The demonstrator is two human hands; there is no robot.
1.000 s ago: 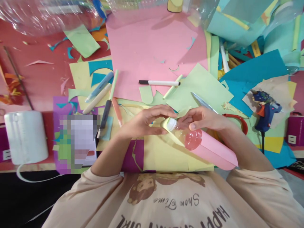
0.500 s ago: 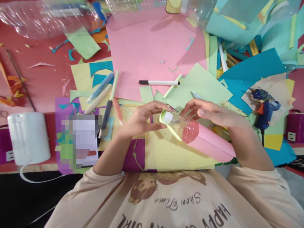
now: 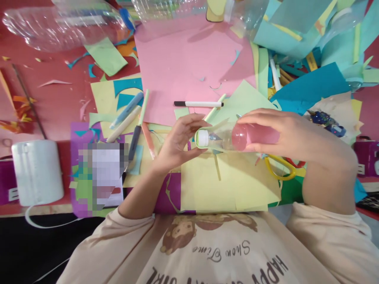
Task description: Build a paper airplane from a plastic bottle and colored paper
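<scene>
A clear plastic bottle [image 3: 220,141] with a white cap [image 3: 203,138] lies level above the paper, its cap pointing left. Pink paper [image 3: 263,134] wraps its body. My right hand [image 3: 284,132] is closed around that wrapped part. Around the cap bends a pale green paper strip [image 3: 197,134], which runs back along the bottle's neck. The fingers and thumb of my left hand [image 3: 180,142] curve about the strip at the cap end, touching it; their exact grip is partly hidden. Below the bottle lies pale yellow paper [image 3: 225,185].
Yellow-handled scissors [image 3: 280,173] lie under my right wrist. A blue glue gun [image 3: 328,122] is at the right. A black-capped white marker [image 3: 198,104] rests on pink paper [image 3: 192,59]. Left are several pens, a phone [image 3: 108,173] and a white pouch [image 3: 37,171]. Clear bottles [image 3: 68,27] lie behind.
The bottle has turned from slanting down to the right to nearly level. My right hand has moved from beside its neck to grip the pink body. The scissors' handles have come into view.
</scene>
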